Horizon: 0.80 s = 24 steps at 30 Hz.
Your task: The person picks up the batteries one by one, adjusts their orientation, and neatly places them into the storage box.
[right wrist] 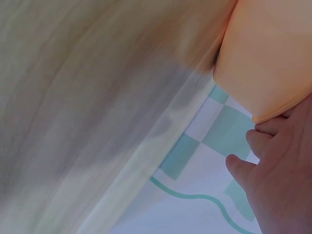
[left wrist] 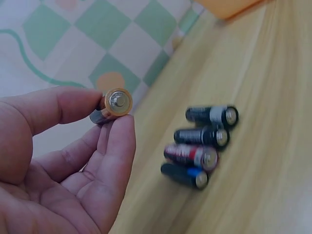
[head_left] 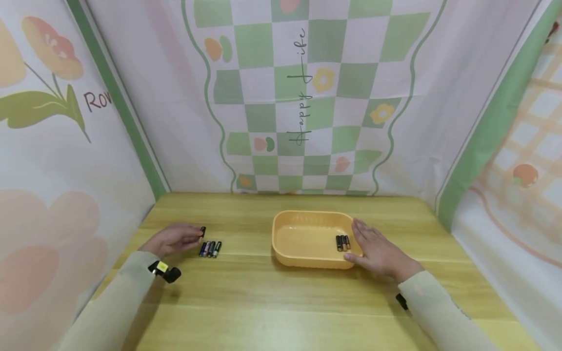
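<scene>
In the left wrist view, my left hand (left wrist: 92, 165) pinches a battery (left wrist: 116, 103) between thumb and fingers, its copper-coloured end facing the camera. The head view has this left hand (head_left: 177, 239) above the table's left side. Just beside it, several batteries (head_left: 210, 249) lie in a row, in dark, pink and light wraps. My right hand (head_left: 379, 251) rests on the right end of a yellow-orange plastic tray (head_left: 285, 257), fingers extended along the rim and thumb over the front corner. Three black-and-copper batteries (head_left: 343, 243) lie side by side inside the tray, near that hand.
The wooden table (head_left: 246, 302) runs back to a wall cloth (head_left: 290, 97) with green checks. Printed cloths also hang at the left (head_left: 52, 170) and right (head_left: 527, 161). A black strap with a yellow tag (head_left: 162, 266) is on the left wrist.
</scene>
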Tool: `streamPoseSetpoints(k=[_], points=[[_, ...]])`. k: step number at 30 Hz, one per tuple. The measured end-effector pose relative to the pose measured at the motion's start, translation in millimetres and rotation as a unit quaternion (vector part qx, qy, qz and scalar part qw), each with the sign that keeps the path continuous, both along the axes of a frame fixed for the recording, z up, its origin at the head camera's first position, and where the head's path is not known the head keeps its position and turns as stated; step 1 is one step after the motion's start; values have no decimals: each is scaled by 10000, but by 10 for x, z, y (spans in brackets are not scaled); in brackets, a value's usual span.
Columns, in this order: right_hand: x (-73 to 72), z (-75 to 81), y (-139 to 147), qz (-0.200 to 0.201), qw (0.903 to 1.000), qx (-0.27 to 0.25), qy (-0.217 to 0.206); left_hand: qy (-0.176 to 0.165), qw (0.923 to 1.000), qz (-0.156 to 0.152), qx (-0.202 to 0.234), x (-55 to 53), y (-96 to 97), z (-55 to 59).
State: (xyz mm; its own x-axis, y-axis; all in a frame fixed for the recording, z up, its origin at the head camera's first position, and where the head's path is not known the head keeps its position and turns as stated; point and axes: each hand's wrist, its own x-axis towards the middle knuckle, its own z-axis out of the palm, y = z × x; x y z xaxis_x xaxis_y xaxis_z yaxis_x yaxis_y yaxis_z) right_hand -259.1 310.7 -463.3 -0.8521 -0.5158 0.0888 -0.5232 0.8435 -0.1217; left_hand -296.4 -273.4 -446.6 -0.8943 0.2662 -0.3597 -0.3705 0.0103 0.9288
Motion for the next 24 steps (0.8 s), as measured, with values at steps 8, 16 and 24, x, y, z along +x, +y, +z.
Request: streamPoseSetpoints(k=[8,16,24], points=[[-6,-12,10,17,10000,-15,82,217,9991,-352,86,-83,198,170],[-2,15,0,4,10000,49,-41,257,9989,-375,136,-174,300,302],[0,8,2,19,10000,14,-63,263,9985,-284,396,-216,433,373]])
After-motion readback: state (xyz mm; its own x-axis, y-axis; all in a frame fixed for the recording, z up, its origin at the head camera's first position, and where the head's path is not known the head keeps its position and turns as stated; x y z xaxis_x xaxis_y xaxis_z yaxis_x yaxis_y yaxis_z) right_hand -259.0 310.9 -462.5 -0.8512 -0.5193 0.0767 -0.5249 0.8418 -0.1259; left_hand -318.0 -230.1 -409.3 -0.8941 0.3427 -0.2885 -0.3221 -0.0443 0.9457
